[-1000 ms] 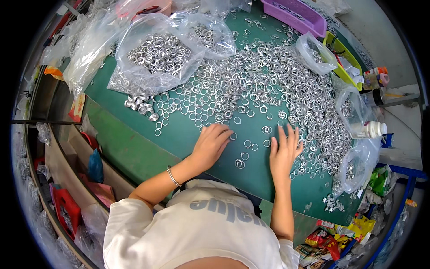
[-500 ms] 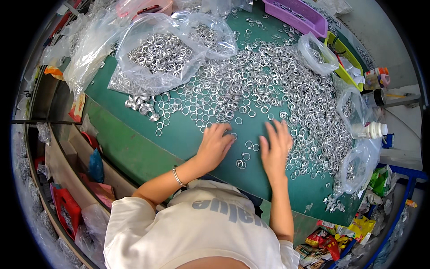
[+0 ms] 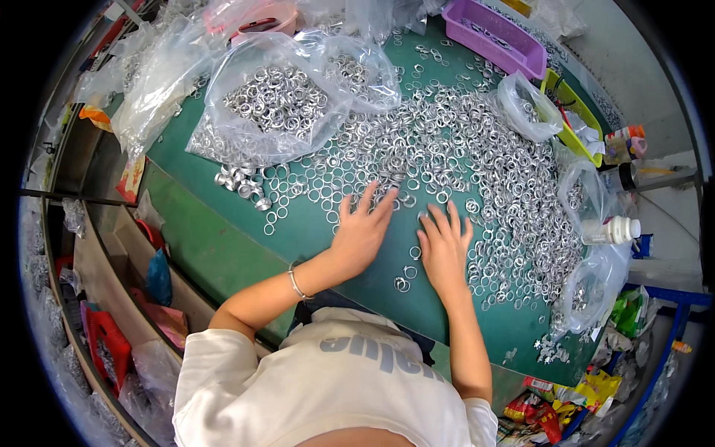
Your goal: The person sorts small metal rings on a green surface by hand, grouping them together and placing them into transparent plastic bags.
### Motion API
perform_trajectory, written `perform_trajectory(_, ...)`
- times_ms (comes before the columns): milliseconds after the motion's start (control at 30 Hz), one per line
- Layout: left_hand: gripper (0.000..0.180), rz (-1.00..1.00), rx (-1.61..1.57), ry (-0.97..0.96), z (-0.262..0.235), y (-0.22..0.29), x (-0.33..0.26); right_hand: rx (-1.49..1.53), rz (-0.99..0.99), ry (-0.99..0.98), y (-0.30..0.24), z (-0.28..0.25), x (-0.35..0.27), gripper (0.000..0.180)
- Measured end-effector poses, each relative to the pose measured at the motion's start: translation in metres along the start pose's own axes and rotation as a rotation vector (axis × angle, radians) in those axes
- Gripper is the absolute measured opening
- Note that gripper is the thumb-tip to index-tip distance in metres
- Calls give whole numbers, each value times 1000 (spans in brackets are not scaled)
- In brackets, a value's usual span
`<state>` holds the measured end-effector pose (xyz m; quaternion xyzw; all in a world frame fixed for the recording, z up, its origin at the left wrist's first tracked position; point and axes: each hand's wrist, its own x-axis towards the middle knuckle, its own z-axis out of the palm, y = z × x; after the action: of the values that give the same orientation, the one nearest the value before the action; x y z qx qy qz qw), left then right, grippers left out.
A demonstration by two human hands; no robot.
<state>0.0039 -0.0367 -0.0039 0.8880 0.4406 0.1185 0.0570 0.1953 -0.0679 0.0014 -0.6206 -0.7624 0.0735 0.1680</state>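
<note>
Both hands flat, grips released: left hand (image 3: 363,232) and right hand (image 3: 444,247) press metal rings (image 3: 417,160) spread toward twelve o'clock on the green worktop (image 3: 223,246); fingertips partly hidden among rings.

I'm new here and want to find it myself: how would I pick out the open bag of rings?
Start at the green table and look to its far left part. There lies a clear plastic bag, mouth open, heaped with silver rings, unlike the rings scattered loose beside it.

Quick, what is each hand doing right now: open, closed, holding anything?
Left hand: open, flat on the green table, fingertips at the metal rings, holding nothing.
Right hand: open, palm down on the rings, holding nothing.
</note>
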Motion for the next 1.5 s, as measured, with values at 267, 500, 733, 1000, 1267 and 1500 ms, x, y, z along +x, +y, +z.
perform_trajectory(267,59,28,-97,-22,1,7,6,216,20,41,-1,-21,-2,36)
perform_trajectory(500,52,107,-233,-92,1,-6,2,88,14,-113,1,-13,-14,37)
perform_trajectory(733,33,-67,-180,147,0,-3,19,251,5,135,-4,2,12,39)
perform_trajectory(1000,30,-56,-382,188,4,-19,14,158,62,119,0,10,4,36)
perform_trajectory(1267,41,-240,-273,309,-6,-19,8,113,13,96,-19,3,6,28)
perform_trajectory(1500,50,-50,-111,29,1,-25,-17,142,-89,39,-29,0,-4,25)
